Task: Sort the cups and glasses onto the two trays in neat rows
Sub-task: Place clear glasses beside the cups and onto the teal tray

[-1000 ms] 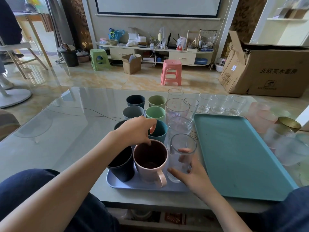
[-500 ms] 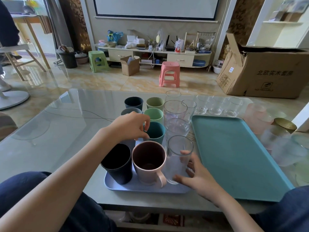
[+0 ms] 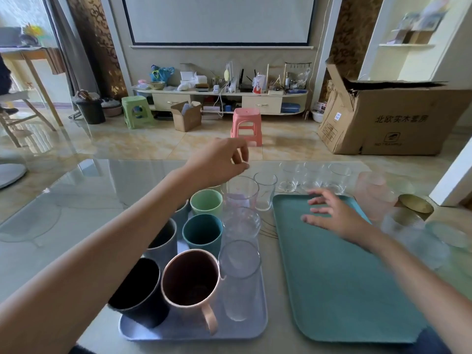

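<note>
My lavender plastic tray (image 3: 252, 325) looks full of cups and glasses; the teal plastic tray (image 3: 344, 290) is bare. Left grip (image 3: 219, 162) and right grip (image 3: 332, 213) hold nothing, fingers loose, several clear glasses (image 3: 310, 176) waiting on the glass counter (image 3: 63, 213).

Bare teal tray (image 3: 339, 290) (cups (image 3: 201, 231) leftward)

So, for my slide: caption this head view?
Both hands reach out over a filled lilac tray and bare teal tray.
</note>
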Available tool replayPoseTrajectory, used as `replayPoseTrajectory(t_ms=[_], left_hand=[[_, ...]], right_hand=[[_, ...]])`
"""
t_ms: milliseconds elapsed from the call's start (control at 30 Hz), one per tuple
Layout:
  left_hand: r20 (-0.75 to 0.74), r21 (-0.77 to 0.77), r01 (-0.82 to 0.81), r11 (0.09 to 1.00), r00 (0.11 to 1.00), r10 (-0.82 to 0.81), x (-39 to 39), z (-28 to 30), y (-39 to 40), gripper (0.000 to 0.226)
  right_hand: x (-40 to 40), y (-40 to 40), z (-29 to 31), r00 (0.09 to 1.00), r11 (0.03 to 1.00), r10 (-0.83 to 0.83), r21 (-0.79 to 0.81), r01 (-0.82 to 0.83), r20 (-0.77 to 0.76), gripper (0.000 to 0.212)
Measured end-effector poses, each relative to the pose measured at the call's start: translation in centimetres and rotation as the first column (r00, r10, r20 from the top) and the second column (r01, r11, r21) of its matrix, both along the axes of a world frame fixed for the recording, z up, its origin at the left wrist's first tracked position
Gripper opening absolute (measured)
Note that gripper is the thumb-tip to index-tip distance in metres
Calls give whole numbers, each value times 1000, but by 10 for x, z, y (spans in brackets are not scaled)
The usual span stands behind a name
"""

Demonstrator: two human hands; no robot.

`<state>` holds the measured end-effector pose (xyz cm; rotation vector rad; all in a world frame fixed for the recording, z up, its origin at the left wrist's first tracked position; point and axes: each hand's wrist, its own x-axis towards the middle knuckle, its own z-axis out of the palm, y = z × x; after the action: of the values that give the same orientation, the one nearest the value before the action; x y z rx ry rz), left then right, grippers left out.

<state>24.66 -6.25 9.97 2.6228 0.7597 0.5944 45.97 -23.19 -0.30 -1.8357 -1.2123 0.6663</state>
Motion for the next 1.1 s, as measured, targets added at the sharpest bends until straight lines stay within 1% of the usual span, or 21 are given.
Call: replayPoseTrajectory(t_ms=[33,100,167,200,233,267,300,400,467,500,600,700,767,833,867,933,1033,1100], left_hand=[[-20,50,18,999,1000,-17,20,3,4,12],[-120,126,62,990,992,-47,59,6,12,19],[-297,171,137,976,951,-81,97,-1,21,36],[-426,209,174,962,902,-71,113,-7,27,46],[-559,240,206,949,828,-39,128,-15,32,55],[-666,258,233,938,746,-2,142,-24,38,62],[-740,261,248,933,672,28,154,-33,43,68],[-851,207,220,953,522,65,179,-55,52,88],[-882,182,192,964,465,73,186,-64,53,91],[-887,176,188,966,456,73,188,-69,52,88],[-872,176,214,961,488,52,191,-75,51,77],[-801,172,235,957,599,-2,190,-65,52,69],[-726,164,248,955,686,-54,194,-54,48,66],[-654,114,257,960,746,-122,202,-48,39,67],[-634,73,257,964,758,-154,206,-47,33,69],[-629,5,264,965,751,-202,214,-53,20,71],[-644,-41,313,949,717,-265,223,-67,1,73],[-635,-55,336,940,715,-292,227,-73,-8,77]], right_hand=[[7,18,0,999,1000,11,-4,-11,52,61],[16,56,-1,984,998,41,-53,-32,175,73],[24,86,-5,964,990,81,-129,-49,252,85],[27,95,-7,956,985,101,-166,-56,275,88],[32,98,-10,951,980,113,-188,-60,289,89],[36,97,-13,949,980,116,-189,-62,293,89],[41,92,-18,953,984,106,-170,-58,284,88],[57,65,-36,975,995,39,-98,-18,218,80],[67,53,-44,982,992,31,-127,-7,188,78],[73,50,-46,983,989,30,-150,-3,180,77],[81,45,-42,988,992,9,-127,10,152,74],[80,36,-35,996,997,-19,-77,25,85,71],[78,29,-30,998,999,-24,-42,26,58,67],[76,28,-26,998,1000,-19,-9,20,58,63],[74,29,-25,998,1000,-15,-3,15,59,61],[71,30,-28,998,1000,-11,7,11,65,60],[73,29,-38,994,998,-59,24,57,92,72],[79,30,-41,993,995,-100,30,98,61,81]])
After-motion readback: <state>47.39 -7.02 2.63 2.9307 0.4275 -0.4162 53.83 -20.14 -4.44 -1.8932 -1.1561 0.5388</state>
